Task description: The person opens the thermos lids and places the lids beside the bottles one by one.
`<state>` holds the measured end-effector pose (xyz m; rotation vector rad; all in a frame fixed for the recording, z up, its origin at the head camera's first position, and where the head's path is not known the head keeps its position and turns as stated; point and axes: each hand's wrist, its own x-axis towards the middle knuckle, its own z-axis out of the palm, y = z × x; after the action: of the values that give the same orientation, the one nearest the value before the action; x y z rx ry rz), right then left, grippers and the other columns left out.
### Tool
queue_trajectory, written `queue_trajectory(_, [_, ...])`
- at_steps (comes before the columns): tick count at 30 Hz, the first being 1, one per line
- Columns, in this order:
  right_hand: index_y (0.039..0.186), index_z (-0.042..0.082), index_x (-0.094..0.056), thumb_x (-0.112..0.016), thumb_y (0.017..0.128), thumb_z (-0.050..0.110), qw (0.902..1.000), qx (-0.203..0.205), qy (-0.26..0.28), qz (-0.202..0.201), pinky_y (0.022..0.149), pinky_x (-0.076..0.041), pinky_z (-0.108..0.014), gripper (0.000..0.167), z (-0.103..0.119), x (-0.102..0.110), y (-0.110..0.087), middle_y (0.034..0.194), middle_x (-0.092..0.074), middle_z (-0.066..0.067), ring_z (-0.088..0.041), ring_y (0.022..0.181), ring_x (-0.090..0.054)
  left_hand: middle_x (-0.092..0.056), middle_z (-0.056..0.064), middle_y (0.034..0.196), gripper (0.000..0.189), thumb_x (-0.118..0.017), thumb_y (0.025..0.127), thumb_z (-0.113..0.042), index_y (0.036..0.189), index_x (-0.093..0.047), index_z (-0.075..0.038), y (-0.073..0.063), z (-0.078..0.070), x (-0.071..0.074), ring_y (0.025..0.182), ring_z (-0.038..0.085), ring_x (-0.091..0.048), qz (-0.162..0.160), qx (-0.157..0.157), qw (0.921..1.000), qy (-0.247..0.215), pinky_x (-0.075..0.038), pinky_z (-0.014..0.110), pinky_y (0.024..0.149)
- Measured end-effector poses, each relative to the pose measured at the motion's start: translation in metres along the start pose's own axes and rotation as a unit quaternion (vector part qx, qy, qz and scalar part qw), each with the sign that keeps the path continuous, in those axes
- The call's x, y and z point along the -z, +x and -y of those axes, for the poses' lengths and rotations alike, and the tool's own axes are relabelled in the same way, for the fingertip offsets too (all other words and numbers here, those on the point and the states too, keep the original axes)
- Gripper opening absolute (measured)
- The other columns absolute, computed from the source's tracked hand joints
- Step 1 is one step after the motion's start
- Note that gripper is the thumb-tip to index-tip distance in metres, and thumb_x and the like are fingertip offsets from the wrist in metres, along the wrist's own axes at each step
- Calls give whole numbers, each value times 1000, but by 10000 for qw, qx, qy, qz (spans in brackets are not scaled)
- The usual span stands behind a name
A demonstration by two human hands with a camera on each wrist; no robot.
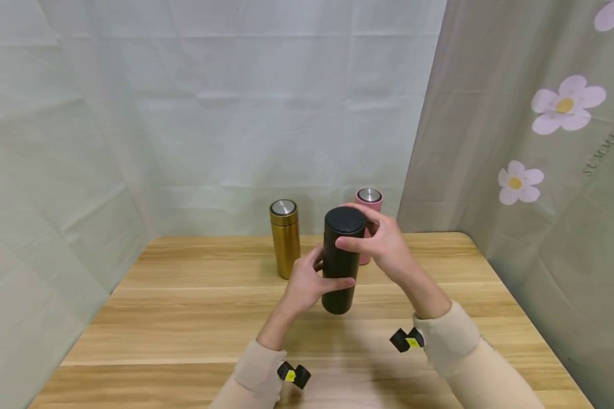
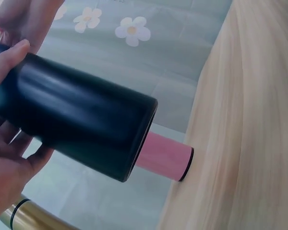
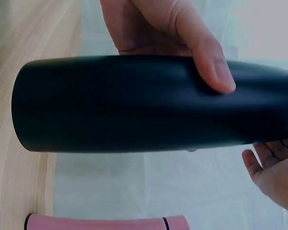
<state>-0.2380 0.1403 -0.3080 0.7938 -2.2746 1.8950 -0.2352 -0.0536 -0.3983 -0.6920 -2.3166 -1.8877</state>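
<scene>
Nearest the camera are two cream sleeves (image 1: 452, 341), each with a small black device (image 1: 407, 339) at the cuff bearing a yellow patch. Beyond them, the left hand (image 1: 307, 282) wraps the lower body of a black bottle (image 1: 340, 258), its thumb across the front. The right hand (image 1: 384, 240) holds the same bottle near the top, thumb in front and fingers behind. The bottle is nearly upright, raised off the wood-grain counter (image 1: 194, 324). Behind it, partly hidden, a pink bottle (image 2: 164, 155) stands on the counter; a gold bottle (image 1: 286, 247) stands to the left. Pale curtains (image 1: 261, 113) hang behind.
</scene>
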Motion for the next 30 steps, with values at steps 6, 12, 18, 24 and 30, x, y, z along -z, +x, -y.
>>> queue_trajectory(6, [139, 9, -63, -86, 84, 21, 9937, 291, 538, 935, 94, -52, -45, 60, -4, 13, 3, 120, -71, -11, -31, 106, -66, -69, -1, 129, 69, -92, 81, -23, 141, -60, -21, 0, 2, 4, 117, 21, -66, 634, -172, 9972, -355, -49, 52, 106])
queue_trajectory(12, [144, 8, -57, -83, 88, 30, 9847, 397, 804, 1491, 95, -53, -44, 66, -6, 21, 6, 125, -68, -13, -30, 111, -65, -69, 0, 131, 68, -90, 83, -26, 142, -59, -21, -1, 1, 4, 119, 21, -66, 864, -252, 9945, -543, -48, 53, 107])
queue_trajectory(18, [153, 14, -51, -78, 93, 32, 9945, 207, 342, 964, 90, -55, -39, 68, -3, 16, 1, 131, -65, -14, -31, 112, -64, -70, -1, 128, 66, -90, 83, -27, 141, -60, -22, -1, -2, 2, 117, 20, -65, 318, -118, 9990, -302, -49, 51, 107])
queue_trajectory(24, [153, 20, -50, -84, 88, 40, 9998, 101, 2, 189, 105, -51, -48, 75, 4, 0, -4, 140, -60, -11, -29, 125, -62, -68, -1, 130, 69, -92, 81, -28, 142, -59, -23, -1, -3, -1, 121, 23, -64, -227, 1, 9996, -162, -48, 56, 108])
queue_trajectory(30, [149, 21, -54, -86, 87, 36, 10000, -80, 41, -34, 102, -51, -50, 72, 7, -5, -3, 134, -64, -11, -28, 119, -63, -68, 0, 131, 69, -92, 81, -27, 142, -59, -20, -2, -3, -2, 122, 24, -65, -359, -61, 9992, -180, -49, 55, 106])
